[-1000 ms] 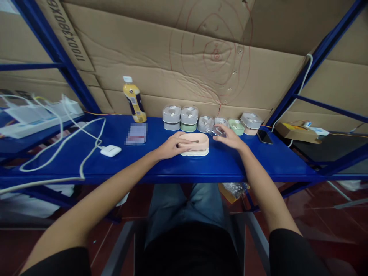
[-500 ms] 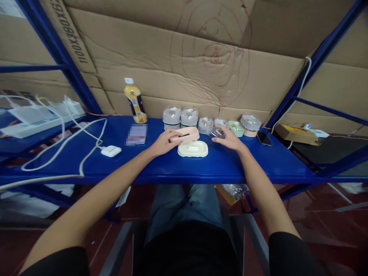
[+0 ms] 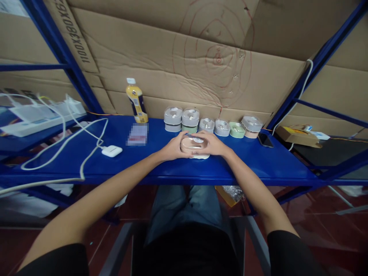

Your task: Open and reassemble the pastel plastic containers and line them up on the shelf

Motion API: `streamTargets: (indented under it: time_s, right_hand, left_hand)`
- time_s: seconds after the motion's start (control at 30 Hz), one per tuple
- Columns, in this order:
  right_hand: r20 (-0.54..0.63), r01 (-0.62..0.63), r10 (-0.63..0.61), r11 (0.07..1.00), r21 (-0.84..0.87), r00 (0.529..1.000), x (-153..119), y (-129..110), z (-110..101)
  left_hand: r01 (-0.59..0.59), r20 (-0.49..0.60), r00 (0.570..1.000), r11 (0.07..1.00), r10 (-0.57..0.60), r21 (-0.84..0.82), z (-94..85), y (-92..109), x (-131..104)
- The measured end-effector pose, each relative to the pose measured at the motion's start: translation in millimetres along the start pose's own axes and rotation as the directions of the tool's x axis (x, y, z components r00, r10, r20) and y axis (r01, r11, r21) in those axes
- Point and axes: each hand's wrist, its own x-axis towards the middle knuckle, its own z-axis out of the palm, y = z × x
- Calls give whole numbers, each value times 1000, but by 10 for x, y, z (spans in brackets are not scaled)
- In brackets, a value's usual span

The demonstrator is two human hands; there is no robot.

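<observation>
My left hand (image 3: 174, 148) is closed around the left end of a pink oval container. My right hand (image 3: 214, 145) grips the right end of a clear plastic lid (image 3: 193, 142), which sits over the pink container. Fingers of both hands hide the ends, so I cannot tell whether the lid is fully seated. Below and slightly to the right, a cream-coloured oval piece (image 3: 202, 156) lies on the blue table (image 3: 161, 170), mostly covered by the container and my right hand.
Along the cardboard back stand several lidded boxes, among them a stacked grey one (image 3: 173, 119) and a green one (image 3: 237, 130). Left are a yellow drink bottle (image 3: 137, 101), a blurred-out flat item (image 3: 138, 134), a white earphone case (image 3: 112, 151) and cables. A dark phone (image 3: 265, 140) lies right.
My right hand has brought the clear lid left and toward me, onto the pink container. My left hand has moved slightly right and nearer, bringing the container over the cream piece.
</observation>
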Motion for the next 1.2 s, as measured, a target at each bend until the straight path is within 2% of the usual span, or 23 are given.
streamTargets:
  time_s: [0.3,0.53,0.7,0.8,0.83,0.87,0.93,0.97,1.07,1.13,1.2]
  right_hand:
    - [90,3,4,997,-74,996,11,2,-3]
    - [79,2,1,999,-32,997,-272,8,-9]
    - [-7,-47,47,997,-58,999,-459,3,-103]
    - [-170,-128,105,984,-127,980,-529,134,-359]
    - [-267,-196,147,967,-165,952,-541,213,-482]
    - [-379,-288,194,935,-208,905,-545,306,-615]
    - [-579,-514,291,816,-266,762,-518,515,-874]
    - [-643,-614,331,738,-280,691,-486,618,-981]
    - [-716,-802,428,510,-312,551,-339,861,-1146]
    - [-725,-867,491,382,-319,483,-232,948,-1125]
    - [-730,-902,532,293,-316,428,-148,987,-1041]
  left_hand:
    - [6,28,1000,998,-8,58,57,-2,9]
    - [-2,55,998,999,-1,53,-2,6,-18]
    - [-74,30,997,996,76,-56,23,-57,-39]
    - [-68,-37,997,996,66,-56,41,-94,-33]
    - [-58,-48,997,998,56,-40,42,-99,-28]
    - [-49,-49,998,999,48,-21,42,-101,-24]
    - [-41,-39,998,999,41,13,39,-96,-15]
    - [-39,-33,999,999,40,25,37,-92,-11]
    - [-31,-26,999,999,32,39,33,-86,-8]
    - [-30,-24,999,999,31,43,31,-90,-10]
    - [-33,-19,999,998,34,51,31,-96,-14]
